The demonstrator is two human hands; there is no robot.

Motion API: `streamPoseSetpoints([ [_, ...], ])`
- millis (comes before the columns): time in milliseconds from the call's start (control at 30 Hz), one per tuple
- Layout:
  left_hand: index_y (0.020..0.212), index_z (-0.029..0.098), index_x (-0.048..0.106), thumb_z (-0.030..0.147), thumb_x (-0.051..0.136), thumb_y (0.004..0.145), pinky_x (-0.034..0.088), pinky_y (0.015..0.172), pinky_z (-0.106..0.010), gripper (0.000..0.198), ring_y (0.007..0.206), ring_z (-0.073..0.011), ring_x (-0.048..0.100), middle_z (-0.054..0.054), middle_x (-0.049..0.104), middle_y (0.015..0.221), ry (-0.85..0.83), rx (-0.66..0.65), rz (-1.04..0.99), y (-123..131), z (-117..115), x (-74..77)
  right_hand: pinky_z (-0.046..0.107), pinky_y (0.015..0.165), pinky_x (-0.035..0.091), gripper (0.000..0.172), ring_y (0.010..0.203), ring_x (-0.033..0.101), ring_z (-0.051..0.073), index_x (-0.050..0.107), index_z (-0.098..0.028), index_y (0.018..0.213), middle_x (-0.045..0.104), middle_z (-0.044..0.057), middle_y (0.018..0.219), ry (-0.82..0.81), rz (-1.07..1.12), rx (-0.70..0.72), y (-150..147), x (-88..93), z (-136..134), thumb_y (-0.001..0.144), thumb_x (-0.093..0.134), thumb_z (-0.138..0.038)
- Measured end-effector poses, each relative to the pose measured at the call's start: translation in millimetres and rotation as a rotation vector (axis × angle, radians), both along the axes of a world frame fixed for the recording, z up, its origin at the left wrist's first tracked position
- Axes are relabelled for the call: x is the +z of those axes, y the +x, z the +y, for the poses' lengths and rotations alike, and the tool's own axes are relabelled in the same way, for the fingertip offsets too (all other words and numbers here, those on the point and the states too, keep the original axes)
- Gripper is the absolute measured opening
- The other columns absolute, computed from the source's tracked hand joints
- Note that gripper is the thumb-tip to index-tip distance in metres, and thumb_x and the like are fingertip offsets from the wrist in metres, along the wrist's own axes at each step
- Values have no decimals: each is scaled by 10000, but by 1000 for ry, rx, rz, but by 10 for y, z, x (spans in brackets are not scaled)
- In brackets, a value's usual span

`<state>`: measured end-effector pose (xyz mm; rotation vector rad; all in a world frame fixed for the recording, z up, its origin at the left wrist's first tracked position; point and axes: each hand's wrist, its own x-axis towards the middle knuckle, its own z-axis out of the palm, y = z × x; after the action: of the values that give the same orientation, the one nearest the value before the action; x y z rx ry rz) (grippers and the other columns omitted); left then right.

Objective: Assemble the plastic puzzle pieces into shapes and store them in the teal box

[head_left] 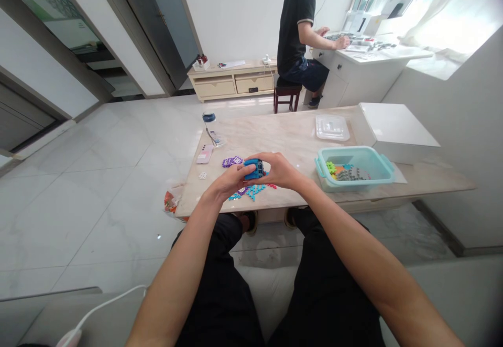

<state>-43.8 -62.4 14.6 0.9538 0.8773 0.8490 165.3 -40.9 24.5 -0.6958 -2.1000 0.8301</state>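
Both my hands hold a small blue block assembly [253, 169] just above the low marble table [291, 137]. My left hand [230, 180] grips it from the left with curled fingers. My right hand [280, 171] wraps over its top and right side. Below the hands, loose flat pieces lie on the table: purple pieces [231, 161] behind and light blue pieces [253, 192] in front, with a few pink ones.
A teal bin [356, 167] holding grey, green and orange pieces stands to the right, its clear lid [332, 127] behind it. A white box [395, 129] sits at the right end. A pink phone [205, 153] lies left. A person [301, 38] sits at a far desk.
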Motion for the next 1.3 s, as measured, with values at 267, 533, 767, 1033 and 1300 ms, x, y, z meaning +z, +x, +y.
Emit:
streamPoseSetpoints([
  [267,1037,144,842,482,1022,687,626,976,-429,519,1033,-320,794,-148,832,1060,46,-4,-43,63,-37,43,435,1111,546,547,1206,746,314,797,-293,1289,811,62,1275,-5,-9,-19,17,25,-6,785,955,-433],
  [533,1006,135,830,460,1027,688,620,951,-419,496,1011,-324,799,-138,826,994,42,-9,-65,54,-39,28,435,1107,536,539,1185,748,314,781,-285,1311,812,70,1259,75,-17,-9,9,20,-30,823,942,-448],
  [767,949,121,811,443,1036,685,624,898,-350,474,910,-251,795,-112,824,932,36,-6,-126,86,-37,16,449,1060,559,528,1149,753,308,748,-251,1338,807,103,1244,217,-19,-4,3,-82,34,869,902,-439],
  [1033,974,116,816,441,1040,674,624,906,-352,496,912,-247,794,-118,826,951,38,0,-112,94,-39,7,431,1038,559,478,1129,758,298,746,-255,1320,811,94,1223,245,-32,-16,-7,-89,19,890,884,-412],
  [1300,941,112,816,466,1025,691,623,930,-386,481,902,-255,792,-116,816,912,46,4,-107,90,-34,-7,446,1045,556,518,1147,748,308,737,-261,1349,807,100,1240,257,-65,-12,1,-69,14,884,890,-429],
])
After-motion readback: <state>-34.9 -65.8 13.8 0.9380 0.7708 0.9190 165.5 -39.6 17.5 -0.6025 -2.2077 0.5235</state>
